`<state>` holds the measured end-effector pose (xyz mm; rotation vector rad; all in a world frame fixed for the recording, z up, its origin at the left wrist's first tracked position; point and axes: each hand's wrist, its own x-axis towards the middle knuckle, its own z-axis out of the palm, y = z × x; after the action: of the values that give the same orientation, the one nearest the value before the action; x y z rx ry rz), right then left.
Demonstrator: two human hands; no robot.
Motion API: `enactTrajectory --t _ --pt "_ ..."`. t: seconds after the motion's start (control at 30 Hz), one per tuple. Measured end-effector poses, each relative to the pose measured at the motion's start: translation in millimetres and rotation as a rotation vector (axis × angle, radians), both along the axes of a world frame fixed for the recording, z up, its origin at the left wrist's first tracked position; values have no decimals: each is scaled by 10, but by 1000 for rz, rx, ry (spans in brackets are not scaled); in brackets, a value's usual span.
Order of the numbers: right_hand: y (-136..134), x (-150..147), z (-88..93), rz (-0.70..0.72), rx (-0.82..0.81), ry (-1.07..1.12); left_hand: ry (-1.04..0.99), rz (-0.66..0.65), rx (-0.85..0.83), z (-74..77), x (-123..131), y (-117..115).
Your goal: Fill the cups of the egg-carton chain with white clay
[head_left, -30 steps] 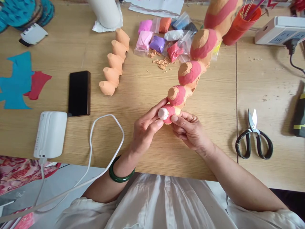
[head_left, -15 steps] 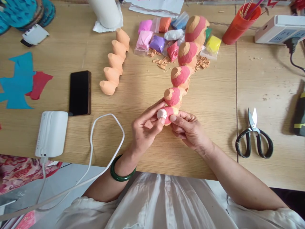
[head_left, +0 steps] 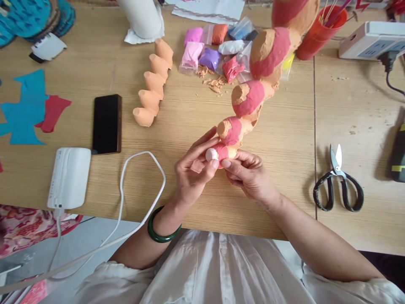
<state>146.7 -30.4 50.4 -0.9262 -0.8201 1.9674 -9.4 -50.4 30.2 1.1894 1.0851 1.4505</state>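
Note:
I hold a long strip of orange egg-carton cones partly coated in pink-red clay [head_left: 249, 98]; it rises from my hands toward the upper right. My right hand [head_left: 249, 177] grips its near end from below. My left hand [head_left: 193, 173], with a green bangle on the wrist, pinches a small white clay lump [head_left: 211, 154] against the tip of the nearest cone, thumb and forefinger closed on it.
A bare orange cone strip [head_left: 153, 82], black phone [head_left: 106, 123], white charger with cable [head_left: 68, 177] and blue and red paper cutouts [head_left: 27, 107] lie left. Clay bags [head_left: 205, 52] and crumbs sit behind. Scissors [head_left: 338, 183], an orange cup [head_left: 316, 36] and a power strip [head_left: 370, 38] are right.
The far end of the cone strip swung down and left half a second ago, and is now raised toward the upper right again. My hands stay on its near end.

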Motion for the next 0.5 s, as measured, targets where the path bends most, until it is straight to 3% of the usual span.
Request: enactTrajectory --t 0.17,0.5 --pt "-29 -17 -24 9 49 -25 -115 -11 -76 -26 29 3" --pt "-57 -45 -62 26 47 -74 -72 70 -73 -76 43 -1"
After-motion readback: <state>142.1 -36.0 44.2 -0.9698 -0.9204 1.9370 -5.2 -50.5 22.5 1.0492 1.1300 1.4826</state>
